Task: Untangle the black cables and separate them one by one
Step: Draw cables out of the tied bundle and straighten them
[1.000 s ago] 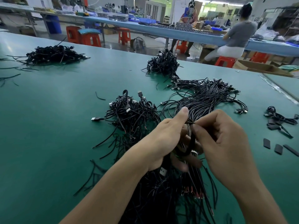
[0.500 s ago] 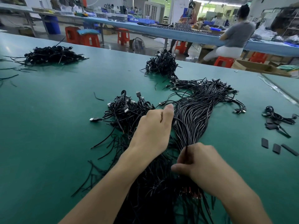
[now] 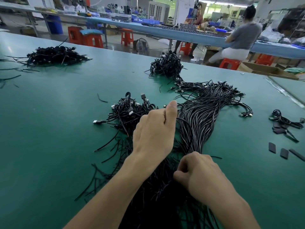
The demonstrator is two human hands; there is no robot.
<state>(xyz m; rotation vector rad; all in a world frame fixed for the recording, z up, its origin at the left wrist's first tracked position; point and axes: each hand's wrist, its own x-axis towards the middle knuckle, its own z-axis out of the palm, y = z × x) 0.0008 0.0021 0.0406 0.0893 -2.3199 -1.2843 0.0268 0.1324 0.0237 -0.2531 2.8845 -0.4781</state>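
— Where are the black cables [image 3: 198, 123]?
— Mid-table, fanning far-right. The left hand [image 3: 153, 134] lies curled on one strand; the right hand [image 3: 199, 172] pinches the bundle's near end.
— Writing?
— None readable.

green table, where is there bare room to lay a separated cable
The green table is bare left of the left hand, between the tangled pile and the far-left heap. Another bare strip lies between the long bundle and the small flat pieces. It is crowded around both hands.
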